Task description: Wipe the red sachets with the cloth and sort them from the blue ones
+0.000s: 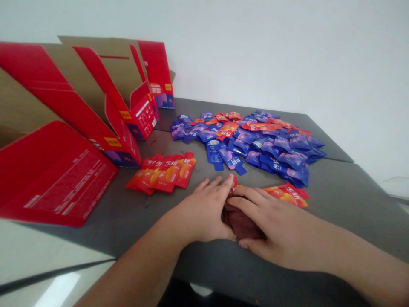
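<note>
My left hand [204, 209] lies flat on the dark table [335, 200], fingers stretched out and touching a small stack of red sachets [243, 224]. My right hand [268, 226] curves over that same stack from the right, fingers pressed together around it. More red-orange sachets [289, 195] stick out beyond my right fingers. A neat fanned row of red sachets [164, 172] lies to the left of my hands. Farther back spreads a big loose pile of blue and red sachets [255, 140].
Several open red cardboard boxes [128, 106] stand at the back left, and one flattened red box [54, 175] lies at the left. A white wall rises behind the table. A glossy white surface [47, 264] adjoins the table's near left edge.
</note>
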Demonstrator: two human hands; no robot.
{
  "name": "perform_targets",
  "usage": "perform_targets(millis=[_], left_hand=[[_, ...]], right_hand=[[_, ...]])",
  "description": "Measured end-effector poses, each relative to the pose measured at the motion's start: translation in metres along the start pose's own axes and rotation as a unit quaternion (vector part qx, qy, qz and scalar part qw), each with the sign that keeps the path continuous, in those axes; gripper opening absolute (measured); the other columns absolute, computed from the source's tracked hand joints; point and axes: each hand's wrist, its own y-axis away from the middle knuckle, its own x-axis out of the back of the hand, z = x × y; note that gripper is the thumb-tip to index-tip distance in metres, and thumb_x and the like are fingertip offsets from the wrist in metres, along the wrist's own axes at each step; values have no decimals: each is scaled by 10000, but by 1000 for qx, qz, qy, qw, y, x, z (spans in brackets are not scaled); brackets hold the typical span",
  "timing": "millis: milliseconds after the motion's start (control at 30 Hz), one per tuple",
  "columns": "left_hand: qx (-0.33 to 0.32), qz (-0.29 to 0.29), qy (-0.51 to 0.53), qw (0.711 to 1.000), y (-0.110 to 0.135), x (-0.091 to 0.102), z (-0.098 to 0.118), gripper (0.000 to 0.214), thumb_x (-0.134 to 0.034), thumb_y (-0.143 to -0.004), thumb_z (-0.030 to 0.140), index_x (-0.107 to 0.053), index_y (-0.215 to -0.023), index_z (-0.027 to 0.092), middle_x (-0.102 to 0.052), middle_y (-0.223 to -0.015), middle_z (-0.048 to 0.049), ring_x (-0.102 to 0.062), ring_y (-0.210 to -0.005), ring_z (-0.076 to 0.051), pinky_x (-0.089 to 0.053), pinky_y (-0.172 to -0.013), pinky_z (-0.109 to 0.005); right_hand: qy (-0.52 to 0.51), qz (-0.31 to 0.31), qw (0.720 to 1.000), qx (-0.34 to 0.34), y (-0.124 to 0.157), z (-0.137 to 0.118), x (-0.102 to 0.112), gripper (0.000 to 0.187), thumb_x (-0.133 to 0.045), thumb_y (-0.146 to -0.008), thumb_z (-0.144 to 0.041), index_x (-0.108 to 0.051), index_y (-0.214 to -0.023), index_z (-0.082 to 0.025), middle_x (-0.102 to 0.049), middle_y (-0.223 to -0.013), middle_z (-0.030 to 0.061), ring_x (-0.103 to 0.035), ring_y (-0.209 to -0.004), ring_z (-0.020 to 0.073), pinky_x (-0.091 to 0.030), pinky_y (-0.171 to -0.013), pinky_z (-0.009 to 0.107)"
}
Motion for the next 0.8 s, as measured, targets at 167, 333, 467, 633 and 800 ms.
perform_targets(millis=[167,333,467,633,800], left_hand=[[3,-3,2,1000,1,2,2,1234,-811,-747,644,-203,-1708,164,-174,-1784,-153,-218,-1644,-337,-172,-1336,-554],[-11,8,2,1000,0,1,1,1159,-827,-758,632,-244,-1695,278,-205,-1786,-124,-238,-1638,-338,-174,-1322,-593],[-25,-6,-10,1000,-1,2,2,1039,-778,-807,608,-286,-1679,331,-172,-1797,-93,-209,-1644,-359,-186,-1303,-641],[-9,-6,3,1000,0,3,3,1088,-733,-822,636,-217,-1703,260,-172,-1793,-111,-200,-1649,-335,-175,-1323,-596],[12,24,16,1000,2,3,3,1195,-740,-793,582,-114,-1712,144,-231,-1771,-155,-325,-1607,-327,-234,-1322,-552]], right_hand=[[-10,54,998,-4,-1,3,8,541,-697,-866,-134,-532,-1368,-254,-679,-1335,85,-699,-1151,236,-605,-968,370],[197,268,937,103,-1,12,-5,350,-636,-976,-159,-544,-1311,-207,-649,-1295,161,-660,-1128,304,-604,-892,453],[198,212,951,107,-6,12,-20,359,-670,-984,-287,-566,-1308,-172,-634,-1324,181,-630,-1152,352,-594,-923,535],[29,70,997,30,-10,2,-18,271,-542,-1061,-358,-604,-1274,-203,-541,-1459,159,-540,-1339,336,-499,-1108,578],[15,21,999,-36,-11,-2,-14,165,-530,-1056,-298,-662,-1133,-235,-620,-1217,117,-622,-1128,304,-540,-987,549]])
